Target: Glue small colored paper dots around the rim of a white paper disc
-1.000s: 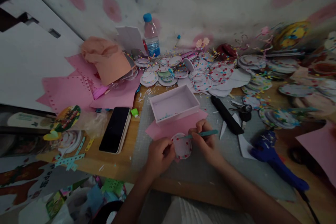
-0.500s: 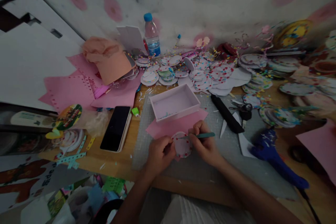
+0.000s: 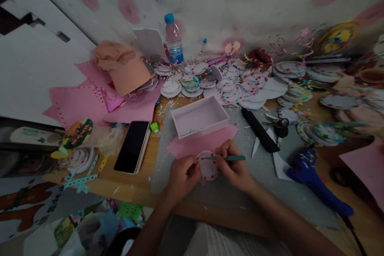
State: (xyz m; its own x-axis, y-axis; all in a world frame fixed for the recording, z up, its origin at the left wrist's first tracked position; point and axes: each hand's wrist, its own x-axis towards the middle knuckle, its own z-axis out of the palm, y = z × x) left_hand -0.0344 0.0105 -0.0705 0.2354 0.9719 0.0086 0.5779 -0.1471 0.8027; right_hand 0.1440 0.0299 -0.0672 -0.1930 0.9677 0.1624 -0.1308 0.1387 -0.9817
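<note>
My right hand [image 3: 231, 164] is closed around teal tweezers [image 3: 235, 158], whose thin tip points left over a white paper disc [image 3: 209, 170]. Small red dots run around the rim of this disc. At its left edge my left hand [image 3: 184, 174] pinches it between thumb and fingers. Beneath the disc lies a pink paper sheet [image 3: 195, 145], partly under an open white box [image 3: 199, 120] that has tiny bits on its floor. What the tweezers' tip touches is too small to tell.
A grey cutting mat [image 3: 240, 192] covers the desk here. Right of my hands lie a black-handled knife [image 3: 260, 130], keys [image 3: 280, 130] and a blue glue gun [image 3: 318, 184]. A phone [image 3: 132, 148] is at left. Behind stand decorated discs [image 3: 231, 90] and a water bottle [image 3: 174, 42].
My right hand and the tweezers have shifted very slightly, with the tweezers lying a little flatter. My left hand keeps its hold on the disc's edge.
</note>
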